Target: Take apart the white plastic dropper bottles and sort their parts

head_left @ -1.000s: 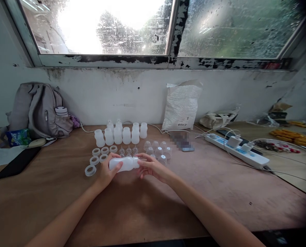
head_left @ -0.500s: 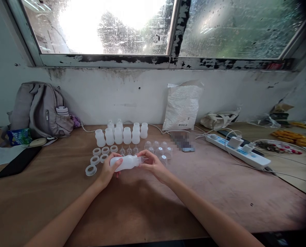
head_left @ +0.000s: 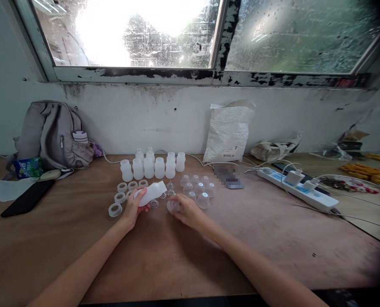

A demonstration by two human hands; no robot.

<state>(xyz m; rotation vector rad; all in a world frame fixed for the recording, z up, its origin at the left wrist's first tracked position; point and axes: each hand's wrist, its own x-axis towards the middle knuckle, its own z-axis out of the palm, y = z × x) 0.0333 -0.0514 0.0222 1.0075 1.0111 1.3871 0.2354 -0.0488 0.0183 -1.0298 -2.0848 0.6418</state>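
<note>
My left hand (head_left: 135, 209) is wrapped round a white baby bottle (head_left: 149, 193), which lies tilted with its neck up to the right. My right hand (head_left: 187, 209) is closed on a translucent bottle collar (head_left: 173, 206), its round rim facing left, low over the table and apart from the bottle. Whether a teat sits inside it is hard to see. Clear teats (head_left: 171, 189) stand behind the bottle, partly hidden by it. Several loose collars (head_left: 115, 209) lie left of my left hand. Clear domed caps (head_left: 203, 200) stand just beyond my right hand.
White bottles (head_left: 159, 168) stand in rows at the back, two topped with teats. A white plastic package (head_left: 228, 134) leans on the wall. To the right lies a power strip (head_left: 298, 192) with cables. A backpack (head_left: 50, 136) and a black phone (head_left: 28, 198) are at left.
The collar has come away from the bottle's mouth with my right hand, which moved down towards the table. The bottle's neck has tipped upward in my left hand. The view has shifted slightly.
</note>
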